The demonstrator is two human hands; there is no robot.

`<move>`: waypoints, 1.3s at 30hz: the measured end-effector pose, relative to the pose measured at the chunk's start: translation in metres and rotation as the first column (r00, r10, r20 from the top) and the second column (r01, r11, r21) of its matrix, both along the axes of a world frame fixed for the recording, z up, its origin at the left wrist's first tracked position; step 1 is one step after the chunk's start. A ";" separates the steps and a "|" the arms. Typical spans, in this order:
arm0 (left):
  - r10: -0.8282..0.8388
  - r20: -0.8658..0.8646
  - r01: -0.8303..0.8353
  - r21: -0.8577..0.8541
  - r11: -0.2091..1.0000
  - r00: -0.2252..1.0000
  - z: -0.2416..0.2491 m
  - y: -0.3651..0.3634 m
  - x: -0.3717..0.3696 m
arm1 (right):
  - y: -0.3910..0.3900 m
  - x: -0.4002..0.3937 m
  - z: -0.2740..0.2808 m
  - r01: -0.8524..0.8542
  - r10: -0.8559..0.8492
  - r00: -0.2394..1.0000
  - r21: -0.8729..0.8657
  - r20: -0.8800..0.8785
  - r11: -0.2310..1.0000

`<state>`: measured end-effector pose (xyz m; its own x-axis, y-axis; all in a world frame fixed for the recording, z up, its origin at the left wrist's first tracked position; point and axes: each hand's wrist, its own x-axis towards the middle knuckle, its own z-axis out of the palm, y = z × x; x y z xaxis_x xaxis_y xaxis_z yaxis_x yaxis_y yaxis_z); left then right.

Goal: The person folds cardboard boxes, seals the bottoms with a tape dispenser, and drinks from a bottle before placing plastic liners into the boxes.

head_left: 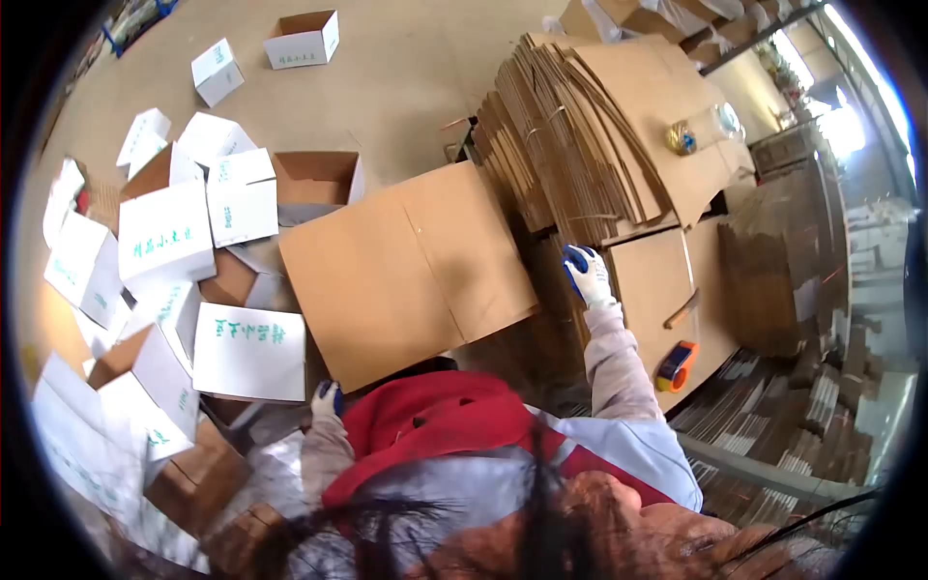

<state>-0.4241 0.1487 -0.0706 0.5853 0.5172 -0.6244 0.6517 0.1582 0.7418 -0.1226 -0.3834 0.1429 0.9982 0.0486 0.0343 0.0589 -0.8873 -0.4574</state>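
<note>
A large brown cardboard carton [401, 271], with a seam across its upper face, lies tilted in front of my body. My left hand [327, 398], in a white glove with blue fingers, is at the carton's near left corner with its fingers curled; the exact hold is partly hidden. My right hand [588, 275], gloved the same way, is off to the right beside the edge of a cardboard-covered table [648, 280]. Its fingers are bent inward, and what they hold, if anything, does not show. Just beyond that hand rises a tall stack of flat cardboard [590, 135].
White boxes with green lettering [166, 232] crowd the floor at left, several standing open. Another open box [302, 41] stands farther back. An orange and blue tape dispenser [677, 367] and a wooden-handled tool [682, 307] lie on the table. A clear jar [715, 126] rests on the stack.
</note>
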 end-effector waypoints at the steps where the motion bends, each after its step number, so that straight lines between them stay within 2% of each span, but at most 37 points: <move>1: -0.036 -0.050 0.037 0.025 0.999 0.998 0.011 -0.003 -0.012 | 0.010 -0.004 -0.012 0.057 -0.053 0.996 0.067 -0.070 0.996; 2: -0.072 -0.100 0.077 0.047 0.996 0.992 0.019 -0.006 -0.024 | 0.021 -0.008 -0.014 0.004 0.005 0.997 0.118 -0.080 0.993; 3: -0.139 -0.130 0.155 0.120 0.981 0.982 -0.026 0.004 -0.049 | 0.028 -0.012 -0.030 -0.029 0.038 0.998 0.158 -0.055 0.987; 5: -0.152 -0.110 0.174 0.228 0.958 0.982 -0.063 0.015 -0.086 | 0.046 -0.024 -0.049 -0.057 0.072 0.993 0.160 -0.090 0.986; 6: -0.092 -0.180 0.108 0.084 0.991 0.979 -0.060 0.020 -0.091 | 0.053 -0.029 -0.054 -0.088 0.115 0.982 0.176 -0.149 0.981; 7: -0.093 -0.184 0.111 0.090 0.990 0.978 -0.060 0.028 -0.093 | 0.059 -0.034 -0.059 -0.119 0.159 0.965 0.194 -0.209 0.974; 8: -0.239 -0.195 0.271 0.162 0.949 0.951 -0.059 0.036 -0.101 | 0.066 -0.041 -0.063 -0.070 0.134 0.953 0.234 -0.271 0.970; 9: -0.363 -0.224 0.410 0.227 0.883 0.905 -0.041 0.037 -0.106 | 0.065 -0.045 -0.079 -0.136 0.177 0.956 0.180 -0.234 0.974; 10: -0.307 -0.199 0.343 0.181 0.922 0.931 -0.028 0.041 -0.106 | 0.070 -0.051 -0.076 -0.090 0.126 0.944 0.129 -0.306 0.988; 11: -0.077 -0.131 0.074 -0.026 0.997 0.988 0.000 0.037 -0.091 | 0.070 -0.060 -0.100 0.025 0.103 0.941 0.370 -0.322 0.929; 12: 0.231 -0.126 -0.257 -0.258 0.931 0.965 0.025 0.035 -0.078 | 0.092 -0.064 -0.060 -0.041 0.105 0.943 0.205 -0.314 0.978; 13: 0.406 -0.144 -0.430 -0.355 0.830 0.902 0.051 0.041 -0.055 | 0.084 -0.070 -0.094 0.050 0.098 0.932 0.393 -0.348 0.918; 14: 0.489 -0.186 -0.523 -0.326 0.787 0.852 0.036 0.061 -0.055 | 0.074 -0.076 -0.123 0.108 0.076 0.923 0.446 -0.376 0.888; 15: 0.462 -0.136 -0.482 -0.253 0.839 0.876 0.009 0.087 -0.060 | 0.080 -0.085 -0.117 0.243 0.052 0.886 0.556 -0.462 0.795; 16: 0.419 -0.143 -0.434 -0.096 0.896 0.897 0.001 0.108 -0.051 | 0.083 -0.095 -0.114 0.334 0.056 0.848 0.613 -0.527 0.715; 17: 0.381 -0.172 -0.375 0.067 0.925 0.909 -0.009 0.130 -0.042 | 0.090 -0.108 -0.099 0.470 -0.014 0.761 0.537 -0.648 0.700; 18: 0.360 -0.186 -0.329 0.176 0.928 0.914 -0.015 0.149 -0.028 | 0.080 -0.117 -0.105 0.300 0.052 0.828 0.519 -0.559 0.800; 19: 0.374 -0.189 -0.332 0.220 0.917 0.908 -0.015 0.166 -0.018 | 0.064 -0.138 -0.119 0.306 -0.017 0.818 0.411 -0.575 0.859; 20: 0.391 -0.195 -0.345 0.233 0.909 0.899 -0.019 0.180 -0.007 | 0.075 -0.154 -0.094 -0.067 0.219 0.913 0.402 -0.345 0.913; 21: 0.423 -0.200 -0.381 0.216 0.899 0.884 -0.022 0.195 0.005 | 0.101 -0.161 -0.070 0.306 -0.071 0.790 0.292 -0.609 0.906; 23: 0.509 -0.232 -0.482 0.165 0.861 0.829 -0.025 0.210 0.026 | 0.111 -0.183 -0.056 0.355 -0.113 0.740 0.243 -0.663 0.903; 25: 0.649 -0.296 -0.640 0.139 0.755 0.701 -0.023 0.205 0.035 | 0.142 -0.194 -0.036 0.509 -0.160 0.681 0.305 -0.714 0.805; 26: 0.733 -0.322 -0.733 0.147 0.664 0.599 -0.018 0.196 0.033 | 0.164 -0.194 -0.020 0.604 -0.276 0.576 0.173 -0.770 0.778; 27: 0.813 -0.328 -0.819 0.162 0.550 0.481 -0.010 0.183 0.028 | 0.162 -0.201 -0.024 0.613 -0.288 0.570 0.164 -0.770 0.773; 29: 0.918 -0.279 -0.926 0.171 0.337 0.282 0.002 0.168 0.019 | 0.156 -0.210 -0.038 0.654 -0.157 0.587 0.350 -0.795 0.670; 30: 0.932 -0.244 -0.947 0.114 0.300 0.266 0.010 0.165 0.022 | 0.188 -0.207 -0.020 0.562 -0.240 0.630 0.220 -0.738 0.797; 31: 0.938 -0.241 -0.966 -0.006 0.257 0.251 -0.011 0.167 0.005 | 0.186 -0.212 -0.026 0.572 -0.254 0.630 0.217 -0.734 0.791; 32: 0.919 -0.213 -0.909 -0.330 0.252 0.332 -0.056 0.179 -0.021 | 0.183 -0.218 -0.034 0.445 -0.111 0.723 0.336 -0.682 0.830; 33: 0.882 -0.155 -0.674 -0.707 0.215 0.444 -0.109 0.200 -0.043 | 0.197 -0.214 -0.023 0.496 -0.129 0.681 0.325 -0.721 0.805; 34: 0.830 -0.086 -0.495 -0.834 0.242 0.551 -0.141 0.216 -0.057 | 0.212 -0.209 -0.010 0.546 -0.146 0.637 0.310 -0.757 0.778; 35: 0.795 -0.056 -0.550 -0.751 0.365 0.604 -0.144 0.228 -0.056 | 0.211 -0.213 -0.014 0.559 -0.155 0.631 0.307 -0.760 0.770; 36: 0.752 -0.045 -0.592 -0.648 0.479 0.658 -0.144 0.240 -0.053 | 0.204 -0.217 -0.025 0.601 -0.151 0.569 0.283 -0.809 0.748; 37: 0.668 -0.020 -0.615 -0.413 0.672 0.744 -0.144 0.249 -0.040 | 0.193 -0.216 -0.042 0.632 -0.135 0.515 0.269 -0.847 0.727; 38: 0.503 0.067 -0.499 -0.069 0.864 0.862 -0.074 0.238 0.010 | 0.157 -0.236 -0.089 0.626 -0.077 0.595 0.401 -0.800 0.669; 39: 0.415 0.043 -0.417 0.037 0.908 0.909 -0.029 0.236 0.039 | 0.155 -0.233 -0.090 0.619 -0.069 0.603 0.411 -0.795 0.669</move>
